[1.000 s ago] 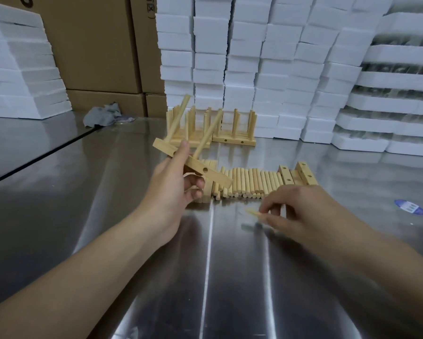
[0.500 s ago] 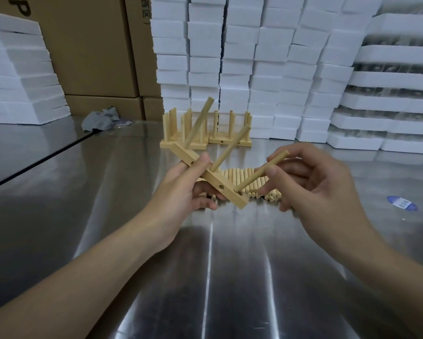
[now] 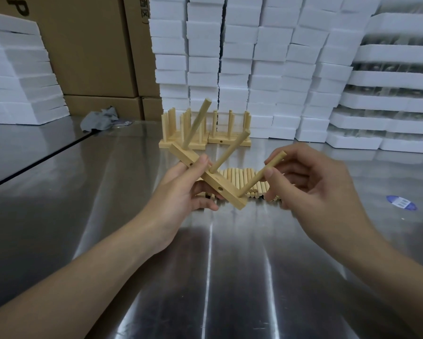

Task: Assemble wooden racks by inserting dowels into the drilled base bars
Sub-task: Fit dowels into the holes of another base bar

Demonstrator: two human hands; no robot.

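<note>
Foam slabs [image 3: 17, 77] are stacked at 10 o'clock beside cardboard boxes [image 3: 88, 50], with a grey rag [image 3: 100, 121] below them on the steel table [image 3: 205, 277]. Left hand [image 3: 181, 192] grips the base bar [image 3: 232, 198] above the table, thumb on top and fingers curled beneath. The bar runs from 10 to 4 o'clock. A far dowel [image 3: 197, 123] and a middle dowel [image 3: 230, 152] stand in it, both leaning toward 1 o'clock. Finished racks [image 3: 183, 141] sit at 12 o'clock against white foam blocks [image 3: 254, 57]. Loose dowels [image 3: 237, 176] lie in a row behind the bar. Right hand [image 3: 315, 192] pinches a third dowel [image 3: 254, 178] between thumb and forefinger, its lower end touching the bar's near end. A blue label [image 3: 401, 203] lies at 3 o'clock.
</note>
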